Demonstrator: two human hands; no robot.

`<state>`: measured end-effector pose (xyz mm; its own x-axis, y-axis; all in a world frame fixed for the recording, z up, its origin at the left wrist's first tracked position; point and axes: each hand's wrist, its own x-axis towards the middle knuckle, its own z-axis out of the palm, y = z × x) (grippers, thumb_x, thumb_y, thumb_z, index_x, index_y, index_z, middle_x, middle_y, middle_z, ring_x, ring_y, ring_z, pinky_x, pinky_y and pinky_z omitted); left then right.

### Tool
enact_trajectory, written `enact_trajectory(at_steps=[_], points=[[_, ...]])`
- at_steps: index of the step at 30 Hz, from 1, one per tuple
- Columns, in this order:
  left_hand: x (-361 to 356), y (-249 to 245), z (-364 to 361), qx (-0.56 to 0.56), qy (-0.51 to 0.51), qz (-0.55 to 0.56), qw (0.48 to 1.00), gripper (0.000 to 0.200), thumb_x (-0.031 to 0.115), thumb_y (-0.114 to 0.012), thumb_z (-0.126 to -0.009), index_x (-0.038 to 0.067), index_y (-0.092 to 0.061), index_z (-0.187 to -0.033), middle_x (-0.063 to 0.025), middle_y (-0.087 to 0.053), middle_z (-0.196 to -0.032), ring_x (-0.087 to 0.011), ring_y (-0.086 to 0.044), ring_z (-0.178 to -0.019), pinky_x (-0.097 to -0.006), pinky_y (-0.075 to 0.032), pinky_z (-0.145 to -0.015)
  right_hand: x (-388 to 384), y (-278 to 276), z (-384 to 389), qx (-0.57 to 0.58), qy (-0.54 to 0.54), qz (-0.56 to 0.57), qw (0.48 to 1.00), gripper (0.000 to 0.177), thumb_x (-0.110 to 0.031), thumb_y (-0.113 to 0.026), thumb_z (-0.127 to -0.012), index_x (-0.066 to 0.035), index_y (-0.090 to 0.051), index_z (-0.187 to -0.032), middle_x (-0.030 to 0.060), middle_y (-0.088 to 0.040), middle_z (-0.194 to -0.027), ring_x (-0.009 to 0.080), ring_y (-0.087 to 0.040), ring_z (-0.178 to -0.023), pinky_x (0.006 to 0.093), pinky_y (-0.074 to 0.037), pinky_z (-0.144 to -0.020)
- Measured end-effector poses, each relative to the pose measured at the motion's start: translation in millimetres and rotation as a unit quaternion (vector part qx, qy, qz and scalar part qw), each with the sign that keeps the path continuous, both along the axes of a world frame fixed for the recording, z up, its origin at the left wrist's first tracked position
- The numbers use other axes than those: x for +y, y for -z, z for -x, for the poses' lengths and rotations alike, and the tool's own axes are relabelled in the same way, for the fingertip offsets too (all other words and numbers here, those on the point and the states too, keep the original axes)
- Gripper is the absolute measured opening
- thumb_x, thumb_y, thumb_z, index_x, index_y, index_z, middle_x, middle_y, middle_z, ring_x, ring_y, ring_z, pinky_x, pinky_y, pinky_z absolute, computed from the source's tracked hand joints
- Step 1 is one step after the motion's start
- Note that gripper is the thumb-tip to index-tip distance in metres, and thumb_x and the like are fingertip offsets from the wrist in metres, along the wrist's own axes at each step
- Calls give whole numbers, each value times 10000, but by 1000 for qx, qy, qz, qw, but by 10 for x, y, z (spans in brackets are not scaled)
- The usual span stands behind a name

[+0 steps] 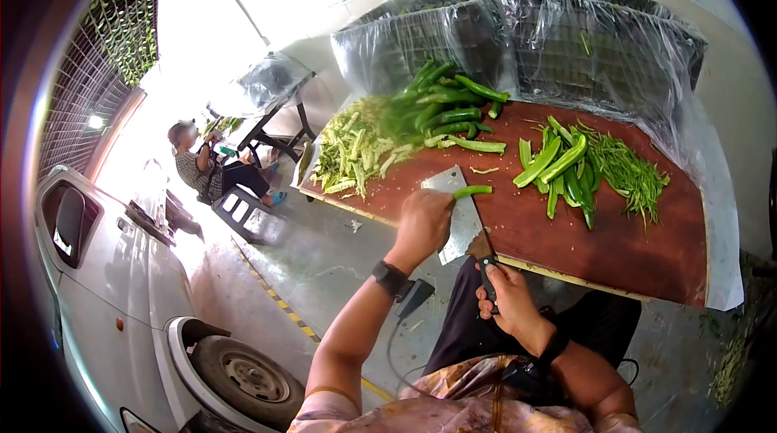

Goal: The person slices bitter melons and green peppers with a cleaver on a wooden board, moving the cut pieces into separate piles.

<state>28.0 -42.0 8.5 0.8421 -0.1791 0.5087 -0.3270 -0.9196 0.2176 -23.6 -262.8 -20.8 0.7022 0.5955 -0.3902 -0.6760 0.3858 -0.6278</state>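
My right hand is wrapped round the black handle of a cleaver, whose broad blade reaches up and left over the board's front edge. Beside the blade, my left hand is closed on a green pepper; its end sticks out to the right across the blade, and the rest is hidden by my fingers. Whole green peppers lie piled at the back of the red-brown board. Right of centre are split peppers, next to a heap of thin green shreds.
Pale pepper cores are heaped at the board's left end. Plastic-lined crates stand behind the board. A person sits far left near a small table. A white vehicle is parked on the left.
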Motion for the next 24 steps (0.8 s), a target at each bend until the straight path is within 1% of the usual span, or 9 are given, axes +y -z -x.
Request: enact_trajectory(at_steps=[2,6,11,13,14,18,20,21,24], points=[[1,-57,-63,-3,-26,15,1000,269,60,-636,-818,57,-673,-1084,-132,-692,-999,-372,-615,-1021,-461,-474,-908,4,4,6,-16,3,1,1000,230,-262,-485,-1034,-87,-529,-1176,66,-514,-709,117,-438,-478,281,-396,-450],[82,-33,-237,-122,-56,101,986,137,82,-616,-828,44,-646,-956,-167,-667,-853,-357,-653,-734,-440,-514,-635,-48,-75,11,-60,11,37,997,209,-254,-488,-1032,-89,-530,-1154,63,-513,-700,117,-440,-478,272,-395,-450],[449,-57,-267,-59,-240,202,948,96,137,-552,-901,67,-616,-915,-183,-658,-740,-402,-659,-752,-496,-520,-707,-277,-277,-37,-104,52,89,989,174,-244,-490,-1029,-87,-528,-1095,44,-513,-689,109,-448,-480,259,-385,-437],[592,8,-239,-7,-266,103,959,132,138,-582,-864,54,-660,-929,-165,-675,-821,-353,-658,-800,-468,-513,-738,-389,-341,-56,-141,65,89,984,182,-239,-493,-1027,-82,-532,-1111,38,-511,-679,101,-441,-468,247,-379,-426],[525,-75,-106,-63,-219,37,973,151,157,-609,-850,67,-689,-940,-143,-676,-972,-333,-628,-948,-453,-483,-850,-448,-392,-60,-167,68,96,979,190,-223,-491,-1025,-77,-537,-1138,30,-509,-674,91,-432,-459,236,-375,-418],[293,-180,80,-32,-156,-39,986,201,193,-662,-829,86,-708,-992,-99,-630,-1050,-315,-552,-1054,-451,-441,-890,-687,-470,-40,-281,83,161,942,237,-125,-553,-978,-18,-568,-1189,23,-549,-708,87,-490,-511,234,-421,-474],[206,-87,101,-28,-143,-42,988,199,187,-660,-832,89,-707,-998,-98,-622,-1020,-313,-552,-1033,-448,-440,-880,-742,-442,-25,-552,194,279,761,366,-52,-636,-876,-1,-604,-1237,74,-615,-728,192,-602,-607,330,-501,-583],[164,-37,107,-24,-129,-48,990,197,181,-657,-835,92,-705,-1004,-97,-613,-990,-310,-552,-1013,-445,-438,-871,-772,-505,-1,-553,192,280,760,366,-52,-636,-876,-1,-604,-1237,74,-615,-728,192,-602,-607,330,-501,-583],[35,43,122,-53,-102,-43,992,187,178,-643,-846,100,-699,-1006,-95,-596,-948,-308,-541,-949,-439,-429,-830,-882,-764,118,-664,143,406,612,401,3,-665,-761,-38,-672,-1160,163,-651,-831,349,-636,-737,421,-503,-646]])
